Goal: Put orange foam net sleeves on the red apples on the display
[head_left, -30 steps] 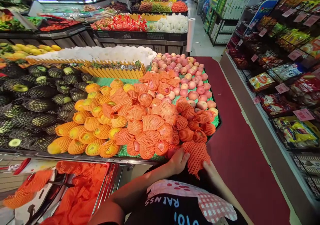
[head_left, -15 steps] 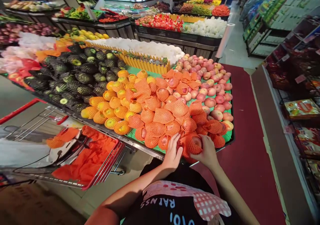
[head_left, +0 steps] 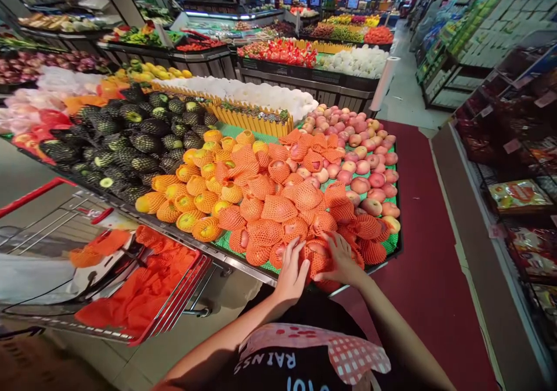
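Note:
An apple in an orange foam net (head_left: 316, 255) sits at the near edge of the netted fruit pile, between my two hands. My right hand (head_left: 346, 263) curves round its right side, thumb low and fingers over the top. On the other side, my left hand (head_left: 291, 272) rests with fingers stretched out, thumb close to the net; whether it touches the apple is hard to tell. Other apples in orange nets (head_left: 278, 208) surround it. Bare apples (head_left: 361, 167) lie behind to the right, and yellow fruit in nets (head_left: 198, 185) to the left.
Dark netted fruit (head_left: 143, 127) fills the stand's left part, behind a metal front edge (head_left: 243, 267). A shopping cart (head_left: 191, 283) holding orange foam nets (head_left: 143, 289) stands at the left front. Packaged-goods shelves (head_left: 520, 196) line the right, beyond a red floor strip (head_left: 429, 240).
My right hand has moved slightly left and turned over the top of the netted apple, which now sits closer to the pile. The left hand stays beside it. The view has shifted a little.

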The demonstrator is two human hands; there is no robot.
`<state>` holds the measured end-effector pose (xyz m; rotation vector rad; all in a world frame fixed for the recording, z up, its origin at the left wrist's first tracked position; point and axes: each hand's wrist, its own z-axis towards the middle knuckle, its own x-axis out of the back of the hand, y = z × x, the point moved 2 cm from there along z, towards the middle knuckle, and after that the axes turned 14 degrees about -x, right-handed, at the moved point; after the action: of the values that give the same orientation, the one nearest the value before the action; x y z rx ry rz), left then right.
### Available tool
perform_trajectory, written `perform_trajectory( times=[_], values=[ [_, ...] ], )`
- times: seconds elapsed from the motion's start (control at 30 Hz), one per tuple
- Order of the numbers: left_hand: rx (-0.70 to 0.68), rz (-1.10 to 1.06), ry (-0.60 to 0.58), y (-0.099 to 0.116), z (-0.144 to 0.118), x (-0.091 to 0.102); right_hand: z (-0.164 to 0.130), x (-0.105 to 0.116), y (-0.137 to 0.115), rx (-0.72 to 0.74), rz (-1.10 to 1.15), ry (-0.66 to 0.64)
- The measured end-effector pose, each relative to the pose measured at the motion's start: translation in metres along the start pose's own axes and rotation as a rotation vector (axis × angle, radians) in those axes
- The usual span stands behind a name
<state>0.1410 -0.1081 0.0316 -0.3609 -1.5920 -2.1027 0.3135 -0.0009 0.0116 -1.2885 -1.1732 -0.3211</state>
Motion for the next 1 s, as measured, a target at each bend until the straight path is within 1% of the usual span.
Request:
perform_trajectory(
  times=[0.03, 0.07, 0.1, 0.13, 0.17, 0.2, 0.23, 0.27, 0.33, 0.4, 0.57, 0.63, 0.7, 0.77, 0.87, 0.93, 1.0],
  values=[
    [-0.009, 0.001, -0.011, 0.0, 0.002, -0.002, 0.002, 0.011, 0.008, 0.009, 0.05, 0.054],
    [-0.017, 0.001, -0.022, 0.001, 0.004, -0.004, 0.005, 0.024, 0.019, 0.004, 0.093, 0.149],
    [-0.023, -0.001, -0.034, 0.001, 0.006, -0.006, 0.009, 0.039, 0.033, -0.027, 0.119, 0.273],
    [-0.031, -0.005, -0.045, 0.0, 0.006, -0.009, 0.012, 0.056, 0.05, -0.094, 0.116, 0.418],
    [-0.039, -0.009, -0.055, 0.0, 0.007, -0.011, 0.015, 0.071, 0.068, -0.182, 0.067, 0.524],
    [-0.048, -0.014, -0.066, 0.0, 0.006, -0.014, 0.018, 0.086, 0.087, -0.311, -0.01, 0.599],
    [-0.056, -0.019, -0.077, -0.001, 0.005, -0.016, 0.022, 0.1, 0.107, -0.465, -0.127, 0.602],
    [-0.06, -0.023, -0.086, -0.001, 0.003, -0.018, 0.025, 0.11, 0.126, -0.613, -0.258, 0.559],
    [-0.061, -0.028, -0.092, 0.0, -0.001, -0.019, 0.033, 0.125, 0.156, -0.685, -0.328, 0.493],
    [-0.055, -0.028, -0.08, 0.001, -0.007, -0.018, 0.044, 0.128, 0.178, -0.695, -0.371, 0.407],
    [-0.008, 0.008, 0.006, 0.0, -0.022, -0.006, 0.075, 0.116, 0.211, -0.672, -0.449, 0.164],
    [0.001, 0.02, 0.041, -0.002, -0.028, -0.001, 0.081, 0.114, 0.221, -0.641, -0.474, 0.109],
    [0.009, 0.029, 0.078, -0.004, -0.034, 0.004, 0.082, 0.116, 0.227, -0.61, -0.495, 0.085],
    [0.024, 0.033, 0.111, -0.007, -0.038, 0.007, 0.078, 0.117, 0.229, -0.607, -0.511, 0.093],
    [0.035, 0.031, 0.133, -0.011, -0.042, 0.012, 0.064, 0.115, 0.225, -0.651, -0.527, 0.163],
    [0.028, 0.025, 0.128, -0.014, -0.042, 0.015, 0.052, 0.111, 0.219, -0.684, -0.521, 0.26],
    [0.011, 0.018, 0.11, -0.018, -0.039, 0.017, 0.04, 0.107, 0.212, -0.707, -0.455, 0.439]
  ],
)
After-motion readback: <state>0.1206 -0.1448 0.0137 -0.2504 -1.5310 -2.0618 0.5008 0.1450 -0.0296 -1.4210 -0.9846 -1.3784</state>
